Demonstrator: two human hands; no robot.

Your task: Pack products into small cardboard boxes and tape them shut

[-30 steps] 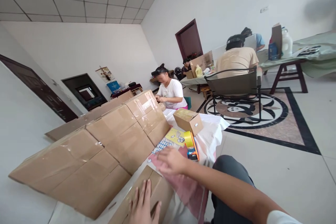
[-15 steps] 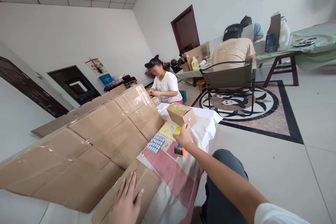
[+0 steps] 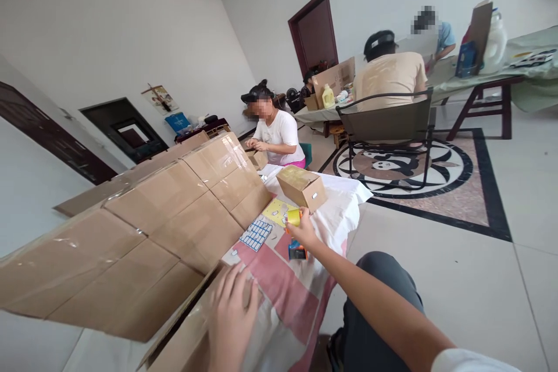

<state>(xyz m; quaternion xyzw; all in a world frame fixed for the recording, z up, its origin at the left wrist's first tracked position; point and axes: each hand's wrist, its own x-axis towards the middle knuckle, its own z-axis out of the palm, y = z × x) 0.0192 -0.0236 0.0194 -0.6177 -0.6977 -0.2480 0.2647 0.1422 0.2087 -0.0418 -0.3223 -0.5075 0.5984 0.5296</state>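
Observation:
My right hand (image 3: 304, 231) is closed around what looks like a packing tape dispenser (image 3: 293, 218), with a yellow roll at the top and orange, blue and black parts. It is above the cloth-covered table, and the fingers hide some of it. At the bottom of the view, my left hand (image 3: 233, 305) lies on the side of a cardboard box (image 3: 192, 334), its fingers stretched out and slightly apart. That box tilts, and a dark gap shows along its left edge. Beyond the dispenser lie a blue-and-white label sheet (image 3: 257, 235) and a yellow patterned sheet (image 3: 275, 209).
A closed small carton (image 3: 300, 186) stands past my right hand. Tall taped cardboard panels (image 3: 174, 209) line the table's left side. A person in white (image 3: 279, 136) sits at the far end. My knee (image 3: 383, 285) is right of the pink-and-white tablecloth (image 3: 283, 288).
My left hand has moved right and the box under it has tipped, showing a gap along its left edge. The dispenser has turned slightly in my right hand. The view has shifted a little.

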